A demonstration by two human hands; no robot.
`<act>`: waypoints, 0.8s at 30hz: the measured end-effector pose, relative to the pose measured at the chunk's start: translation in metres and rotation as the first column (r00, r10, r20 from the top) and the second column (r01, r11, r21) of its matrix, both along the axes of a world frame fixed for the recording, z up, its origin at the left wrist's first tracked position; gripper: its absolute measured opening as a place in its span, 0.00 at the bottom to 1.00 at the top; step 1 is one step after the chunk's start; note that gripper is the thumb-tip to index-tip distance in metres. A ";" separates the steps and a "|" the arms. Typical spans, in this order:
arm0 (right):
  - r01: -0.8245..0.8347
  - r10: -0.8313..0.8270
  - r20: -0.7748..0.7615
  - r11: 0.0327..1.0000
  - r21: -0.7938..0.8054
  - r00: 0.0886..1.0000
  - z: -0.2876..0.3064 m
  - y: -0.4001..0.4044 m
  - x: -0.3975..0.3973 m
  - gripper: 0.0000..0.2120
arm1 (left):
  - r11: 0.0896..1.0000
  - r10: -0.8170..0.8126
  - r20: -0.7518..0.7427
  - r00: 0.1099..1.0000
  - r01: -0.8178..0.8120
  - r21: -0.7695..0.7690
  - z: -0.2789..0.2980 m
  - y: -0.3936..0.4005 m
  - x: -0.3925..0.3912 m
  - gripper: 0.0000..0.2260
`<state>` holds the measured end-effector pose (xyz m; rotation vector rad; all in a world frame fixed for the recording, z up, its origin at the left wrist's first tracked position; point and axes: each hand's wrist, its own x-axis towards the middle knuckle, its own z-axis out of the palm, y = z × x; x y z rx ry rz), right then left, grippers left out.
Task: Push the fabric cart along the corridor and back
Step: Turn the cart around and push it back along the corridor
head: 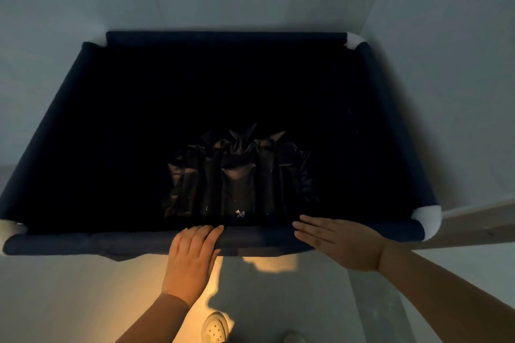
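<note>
**Two hands at the near rail of the cart**

We look down into the cart (395,125), which fills the middle of the view. It has dark blue fabric walls, a padded rim and white corner pieces (427,221). The inside is very dark. A crumpled black bag (237,172) lies on the bottom, close to the near wall, toward 6 o'clock of the interior.

Our left hand (192,256) is on the near rail (83,242), a little left of its middle. Its grip is a loose one: the fingers (204,231) curl over the top of the rail, and we cannot see the thumb.

Our right hand (340,242) is at 3 o'clock from the left one. It is flat and fully open, the fingers straight and together, pointing to 9 o'clock. It holds nothing. We cannot tell if the palm touches the rail or is only just above it.

Grey walls (446,36) stand close around the cart. Below the rail, at 6 o'clock, warm light falls on the floor (133,287), and a white shoe (214,328) shows at the bottom edge.
</note>
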<state>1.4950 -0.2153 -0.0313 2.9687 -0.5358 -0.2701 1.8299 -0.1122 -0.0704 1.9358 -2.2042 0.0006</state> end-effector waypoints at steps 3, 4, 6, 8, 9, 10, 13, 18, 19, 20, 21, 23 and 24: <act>-0.023 0.023 0.024 1.000 -0.019 0.999 -0.003 0.000 0.012 0.30 | 0.999 0.000 -0.004 1.000 0.000 -0.034 -0.002 0.001 0.013 0.19; -0.028 0.028 0.034 0.999 -0.019 0.999 -0.006 0.001 0.016 0.28 | 0.999 -0.005 -0.006 1.000 0.004 -0.036 -0.002 0.003 0.017 0.19; -0.029 0.029 0.056 1.000 -0.001 0.998 -0.011 0.001 0.021 0.27 | 0.999 -0.014 -0.028 1.000 0.013 -0.030 -0.002 0.004 0.025 0.19; -0.036 0.036 0.072 0.999 -0.001 0.997 -0.012 -0.003 0.027 0.27 | 1.000 -0.016 -0.039 0.999 0.015 -0.027 -0.001 0.002 0.031 0.19; -0.040 0.040 0.082 0.999 0.002 0.996 -0.012 -0.006 0.029 0.28 | 0.999 -0.016 -0.029 0.999 0.015 -0.031 -0.001 -0.001 0.032 0.19; -0.042 0.040 0.087 0.999 0.018 0.995 -0.012 -0.009 0.031 0.30 | 0.999 -0.018 -0.016 1.000 0.018 -0.042 -0.002 -0.003 0.033 0.18; -0.041 0.034 0.090 0.996 0.078 0.995 -0.009 -0.018 0.031 0.32 | 0.998 -0.018 -0.016 1.000 0.017 -0.060 -0.006 -0.007 0.030 0.19; -0.099 0.094 0.121 0.994 0.038 0.988 -0.012 -0.041 0.015 0.28 | 0.997 -0.004 -0.037 0.999 0.001 -0.080 -0.012 -0.015 0.014 0.19; -0.108 0.104 0.125 0.994 0.026 0.987 -0.013 -0.045 0.010 0.28 | 0.997 0.003 -0.040 0.999 -0.006 -0.080 -0.013 -0.017 0.008 0.19; -0.114 0.111 0.128 0.993 0.023 0.986 -0.014 -0.050 0.004 0.27 | 0.997 0.010 -0.042 0.999 -0.013 -0.081 -0.014 -0.018 0.001 0.18; -0.120 0.115 0.130 0.993 0.025 0.985 -0.014 -0.053 -0.002 0.26 | 0.997 0.019 -0.046 0.999 -0.023 -0.080 -0.014 -0.019 -0.005 0.17; -0.126 0.119 0.139 0.991 0.040 0.983 -0.016 -0.057 -0.013 0.22 | 0.997 0.034 -0.046 0.998 -0.037 -0.069 -0.014 -0.020 -0.017 0.18; -0.128 0.120 0.140 0.991 0.048 0.983 -0.016 -0.058 -0.018 0.21 | 0.997 0.037 -0.043 0.998 -0.040 -0.068 -0.014 -0.020 -0.023 0.18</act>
